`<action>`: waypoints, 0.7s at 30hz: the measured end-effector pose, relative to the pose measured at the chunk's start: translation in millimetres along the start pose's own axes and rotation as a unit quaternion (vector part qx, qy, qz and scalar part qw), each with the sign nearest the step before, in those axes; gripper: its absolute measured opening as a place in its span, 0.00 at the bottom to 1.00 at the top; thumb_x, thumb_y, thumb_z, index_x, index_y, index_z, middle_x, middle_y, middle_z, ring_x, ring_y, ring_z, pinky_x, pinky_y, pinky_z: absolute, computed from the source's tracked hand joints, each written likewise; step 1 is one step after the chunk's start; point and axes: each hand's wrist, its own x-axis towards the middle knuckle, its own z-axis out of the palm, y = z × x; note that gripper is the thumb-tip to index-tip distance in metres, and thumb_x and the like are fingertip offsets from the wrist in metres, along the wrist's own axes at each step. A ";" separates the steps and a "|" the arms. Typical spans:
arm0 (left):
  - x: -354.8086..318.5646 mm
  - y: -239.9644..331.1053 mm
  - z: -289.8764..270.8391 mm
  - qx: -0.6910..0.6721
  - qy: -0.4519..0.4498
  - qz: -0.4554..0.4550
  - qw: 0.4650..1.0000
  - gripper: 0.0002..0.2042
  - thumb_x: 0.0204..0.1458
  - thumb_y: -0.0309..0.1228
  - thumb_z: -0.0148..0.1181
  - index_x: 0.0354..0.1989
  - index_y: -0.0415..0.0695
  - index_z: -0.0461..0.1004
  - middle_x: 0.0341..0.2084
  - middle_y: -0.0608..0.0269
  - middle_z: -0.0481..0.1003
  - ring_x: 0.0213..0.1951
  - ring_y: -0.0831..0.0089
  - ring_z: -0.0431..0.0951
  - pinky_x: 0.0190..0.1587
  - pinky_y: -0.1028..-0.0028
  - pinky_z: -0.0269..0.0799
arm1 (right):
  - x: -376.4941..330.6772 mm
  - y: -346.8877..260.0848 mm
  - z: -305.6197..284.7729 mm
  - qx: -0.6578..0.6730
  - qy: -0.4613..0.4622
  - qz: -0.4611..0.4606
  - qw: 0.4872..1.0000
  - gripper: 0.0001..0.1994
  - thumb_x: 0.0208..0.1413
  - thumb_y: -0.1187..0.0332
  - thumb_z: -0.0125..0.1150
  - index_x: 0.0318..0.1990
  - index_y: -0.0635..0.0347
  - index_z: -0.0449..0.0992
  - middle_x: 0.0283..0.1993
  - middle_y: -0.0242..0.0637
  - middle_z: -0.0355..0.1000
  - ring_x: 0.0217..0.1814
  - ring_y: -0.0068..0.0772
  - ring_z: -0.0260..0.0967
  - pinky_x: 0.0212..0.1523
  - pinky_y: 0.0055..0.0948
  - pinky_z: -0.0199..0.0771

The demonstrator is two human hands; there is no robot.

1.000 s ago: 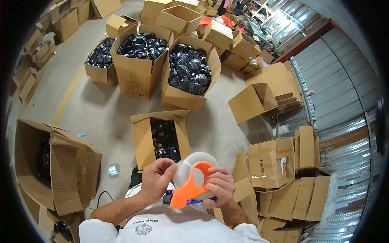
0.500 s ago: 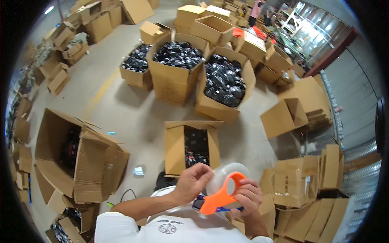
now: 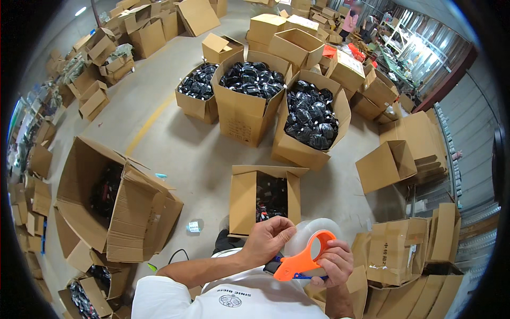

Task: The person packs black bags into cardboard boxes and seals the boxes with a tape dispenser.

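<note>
In front of my chest, my right hand [image 3: 336,262] grips an orange tape dispenser [image 3: 292,267] with blue parts. A wide roll of clear tape [image 3: 304,237] is mounted on it. The fingers of my left hand [image 3: 270,240] are pinched together at the roll's left edge; whether they have hold of the tape's end cannot be made out. Just beyond my hands stands an open cardboard box [image 3: 243,204], its inside partly covered by flaps. Dark items [image 3: 271,194] show through the gap, with some red among them.
Three open cartons of black, shiny wrapped items [image 3: 313,118] stand farther ahead. A large tilted carton [image 3: 139,215] lies at left, with dark contents. Stacked cartons [image 3: 396,250] and flattened cardboard line the right. A person [image 3: 350,21] is far off at the upper right.
The whole scene has shifted right and slightly down in the picture. My hands keep nearly the same pose on the dispenser and tape roll.
</note>
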 end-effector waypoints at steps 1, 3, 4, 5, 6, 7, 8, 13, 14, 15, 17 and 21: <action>0.2 0.7 0.6 0.000 -0.002 -0.001 1.000 0.11 0.66 0.32 0.63 0.46 0.35 0.78 0.36 0.65 0.80 0.37 0.82 0.79 0.42 0.77 0.78 | -0.6 -0.5 -0.5 -0.002 0.001 0.003 1.000 0.28 0.60 0.41 0.62 0.25 0.61 0.74 0.21 0.36 0.73 0.25 0.35 0.74 0.46 0.44 0.80; 0.0 1.1 3.3 0.012 -0.005 -0.001 1.000 0.09 0.66 0.31 0.63 0.45 0.36 0.78 0.35 0.67 0.80 0.37 0.83 0.78 0.41 0.78 0.77 | -2.5 -1.6 -2.3 -0.008 0.000 0.011 1.000 0.28 0.60 0.41 0.62 0.25 0.61 0.74 0.21 0.36 0.73 0.25 0.35 0.74 0.46 0.44 0.80; -0.1 -0.7 3.8 0.007 -0.010 -0.007 1.000 0.09 0.66 0.31 0.63 0.45 0.36 0.78 0.35 0.67 0.80 0.37 0.83 0.78 0.41 0.78 0.77 | -3.0 -1.7 -2.1 -0.005 0.006 0.010 1.000 0.27 0.60 0.42 0.63 0.25 0.61 0.74 0.22 0.36 0.74 0.26 0.36 0.75 0.48 0.43 0.80; 1.2 -1.8 2.5 0.014 0.001 -0.004 1.000 0.08 0.66 0.30 0.62 0.45 0.36 0.78 0.35 0.68 0.80 0.37 0.83 0.78 0.41 0.79 0.77 | -3.0 -1.4 -1.4 -0.004 0.011 0.010 1.000 0.27 0.61 0.43 0.63 0.25 0.61 0.74 0.23 0.36 0.74 0.27 0.36 0.76 0.50 0.43 0.81; -1.0 -3.5 2.8 0.019 0.015 -0.003 1.000 0.07 0.66 0.29 0.62 0.44 0.36 0.79 0.34 0.69 0.80 0.37 0.83 0.77 0.41 0.79 0.76 | -0.9 -1.2 -0.4 -0.007 0.000 0.018 1.000 0.27 0.61 0.43 0.63 0.25 0.61 0.74 0.23 0.36 0.74 0.27 0.36 0.76 0.50 0.43 0.81; -1.3 -1.1 5.3 0.023 0.029 0.027 0.999 0.06 0.66 0.27 0.62 0.43 0.37 0.79 0.34 0.70 0.80 0.37 0.84 0.76 0.41 0.79 0.74 | 1.1 0.5 0.8 0.000 0.008 0.005 1.000 0.27 0.61 0.44 0.63 0.26 0.61 0.74 0.23 0.37 0.74 0.27 0.36 0.76 0.50 0.43 0.81; -3.8 4.4 4.2 0.039 0.034 0.022 0.998 0.06 0.66 0.28 0.62 0.42 0.37 0.79 0.34 0.69 0.80 0.37 0.84 0.75 0.42 0.79 0.74 | 1.8 1.0 1.7 0.008 0.014 -0.008 1.000 0.27 0.61 0.44 0.63 0.27 0.62 0.74 0.23 0.37 0.74 0.27 0.37 0.76 0.50 0.44 0.81; -3.0 22.5 -0.5 0.091 -0.031 0.045 0.994 0.09 0.68 0.29 0.59 0.46 0.34 0.74 0.41 0.63 0.80 0.41 0.80 0.76 0.47 0.75 0.76 | -0.9 -2.2 0.3 0.001 0.006 -0.012 1.000 0.29 0.61 0.40 0.62 0.27 0.62 0.74 0.24 0.37 0.74 0.27 0.37 0.76 0.51 0.45 0.81; -1.6 22.6 -0.4 0.084 -0.031 0.042 0.995 0.09 0.68 0.29 0.59 0.46 0.34 0.74 0.41 0.63 0.80 0.41 0.80 0.76 0.47 0.75 0.76 | -2.0 -2.5 1.2 -0.003 0.012 -0.009 1.000 0.30 0.61 0.38 0.61 0.27 0.61 0.73 0.24 0.37 0.74 0.27 0.37 0.76 0.51 0.44 0.80; -0.6 23.5 0.0 0.084 -0.049 0.039 0.995 0.09 0.68 0.29 0.58 0.46 0.34 0.74 0.44 0.60 0.79 0.43 0.80 0.76 0.49 0.75 0.76 | -6.2 -3.5 1.2 -0.013 0.013 -0.001 1.000 0.32 0.60 0.35 0.61 0.27 0.61 0.73 0.23 0.37 0.74 0.27 0.37 0.76 0.51 0.44 0.80; -4.6 28.0 -1.2 0.084 -0.063 0.034 0.994 0.09 0.69 0.29 0.57 0.47 0.34 0.73 0.46 0.58 0.78 0.44 0.79 0.76 0.50 0.74 0.76 | -10.4 -4.7 -0.7 -0.023 0.002 -0.001 1.000 0.32 0.58 0.34 0.61 0.28 0.61 0.73 0.24 0.37 0.73 0.27 0.37 0.76 0.51 0.45 0.79; -11.9 33.0 1.7 0.015 -0.093 0.039 0.995 0.09 0.68 0.27 0.56 0.49 0.34 0.72 0.50 0.58 0.78 0.50 0.76 0.78 0.54 0.72 0.77 | -17.9 -8.0 -7.3 -0.054 -0.009 -0.021 0.998 0.35 0.52 0.30 0.63 0.32 0.60 0.73 0.26 0.36 0.74 0.29 0.37 0.77 0.52 0.46 0.78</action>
